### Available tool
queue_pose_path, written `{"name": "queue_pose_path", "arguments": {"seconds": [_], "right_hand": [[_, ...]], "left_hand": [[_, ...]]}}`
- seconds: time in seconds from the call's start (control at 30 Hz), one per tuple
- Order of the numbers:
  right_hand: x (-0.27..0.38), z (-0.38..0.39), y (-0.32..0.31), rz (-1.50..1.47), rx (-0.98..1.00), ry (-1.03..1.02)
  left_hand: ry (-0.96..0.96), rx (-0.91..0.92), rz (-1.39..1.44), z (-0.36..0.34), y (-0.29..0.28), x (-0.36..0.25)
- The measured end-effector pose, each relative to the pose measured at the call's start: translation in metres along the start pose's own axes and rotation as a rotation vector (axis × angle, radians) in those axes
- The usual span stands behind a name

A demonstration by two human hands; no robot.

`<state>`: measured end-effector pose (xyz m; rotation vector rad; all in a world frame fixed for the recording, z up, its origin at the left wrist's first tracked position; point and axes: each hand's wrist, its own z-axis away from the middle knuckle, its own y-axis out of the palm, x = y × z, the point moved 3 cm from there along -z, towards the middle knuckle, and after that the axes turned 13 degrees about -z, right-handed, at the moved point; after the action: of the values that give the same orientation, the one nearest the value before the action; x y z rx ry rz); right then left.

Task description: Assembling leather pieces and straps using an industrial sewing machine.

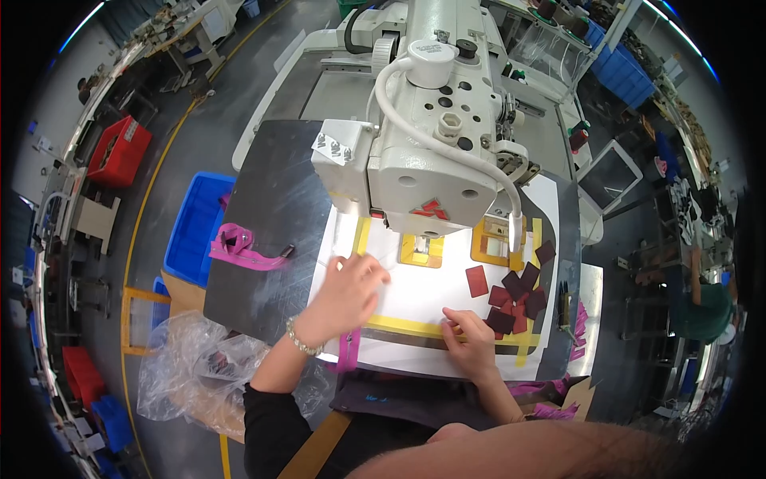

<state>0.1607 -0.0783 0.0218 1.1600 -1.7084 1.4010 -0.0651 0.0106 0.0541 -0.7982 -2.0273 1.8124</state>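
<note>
My left hand (349,292) hovers over the left part of the white sheet (415,297), fingers loosely bent and apart, with nothing visible in them. Close to the sheet's front edge is my right hand (472,342). Its thumb and forefinger are apart, and I see nothing between them. A magenta zipper strip (349,348) hangs over the table's front edge beside my left wrist. Yellow-framed clamp plates (420,251) lie under the head of a white sewing machine (423,172). To the right of my right hand are several dark red and maroon patches (519,298).
A bundled magenta zipper (239,246) lies on the dark tabletop (275,184) at left. Beyond that edge stands a blue bin (191,231), with clear plastic wrap (199,359) below it. More magenta strips (554,409) lie at lower right. Yellow tape (399,323) borders the sheet.
</note>
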Motion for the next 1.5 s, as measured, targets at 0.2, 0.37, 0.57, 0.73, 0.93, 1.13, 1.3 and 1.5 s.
{"name": "queue_pose_path", "arguments": {"seconds": [0.2, 0.37, 0.57, 0.73, 0.93, 1.13, 1.3, 1.5], "right_hand": [[-0.008, 0.011, -0.029, 0.087, -0.124, -0.043], [-0.006, 0.017, -0.041, 0.114, -0.174, -0.083], [-0.002, 0.028, -0.052, 0.166, -0.251, -0.196], [-0.012, 0.041, -0.067, 0.259, -0.344, -0.156], [-0.019, 0.014, -0.104, 0.482, -0.347, 0.035], [-0.087, -0.055, -0.166, 0.527, -0.368, 0.094], [-0.115, -0.081, -0.180, 0.503, -0.296, 0.280], [-0.125, -0.076, -0.178, 0.306, -0.271, 0.305]], "left_hand": [[0.009, 0.097, 0.041, 0.044, 0.016, 0.003], [-0.383, -0.085, -0.144, 0.050, 0.006, 0.078], [-0.714, -0.295, -0.679, 0.064, -0.012, 0.153], [-0.654, -0.353, -0.702, 0.047, -0.016, 0.123], [-0.119, -0.438, -0.278, 0.003, -0.012, 0.040], [0.340, -0.390, 0.000, -0.045, 0.003, -0.035], [0.518, -0.411, 0.042, -0.067, 0.020, -0.065], [0.502, -0.333, 0.138, -0.055, 0.039, -0.064]]}}
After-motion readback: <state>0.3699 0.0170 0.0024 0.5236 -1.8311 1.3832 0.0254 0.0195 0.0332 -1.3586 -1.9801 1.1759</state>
